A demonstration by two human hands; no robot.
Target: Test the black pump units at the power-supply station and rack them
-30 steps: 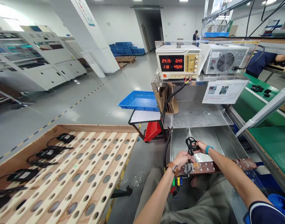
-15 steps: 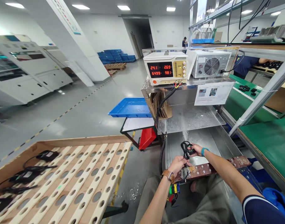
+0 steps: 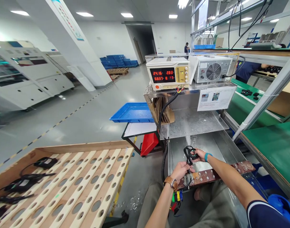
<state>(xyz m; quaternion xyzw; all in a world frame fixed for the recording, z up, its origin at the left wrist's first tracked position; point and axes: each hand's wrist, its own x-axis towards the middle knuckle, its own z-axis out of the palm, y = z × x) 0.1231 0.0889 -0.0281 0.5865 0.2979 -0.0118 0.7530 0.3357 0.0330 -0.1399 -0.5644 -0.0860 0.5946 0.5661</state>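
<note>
While the left hand (image 3: pixel 180 171) pinches the black cable (image 3: pixel 188 152) beside the brown terminal strip (image 3: pixel 213 174) and the right hand (image 3: pixel 200 155) curls its fingers around the coil over the metal tray (image 3: pixel 174 155), work appears unfinished, black adapters (image 3: pixel 46 162) already lying in the wooden rack (image 3: pixel 80 146), remainder undetermined.

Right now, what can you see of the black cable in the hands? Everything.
The black cable is thin and dark, with what looks like a rubber or plastic sheath, gathered into several loose loops. The bundle is held up over the metal tray, near the left end of the reddish-brown strip. The right hand grips the side of the loops; the left hand pinches the lower part, close to the strip. The plug end is too small to make out.
</note>
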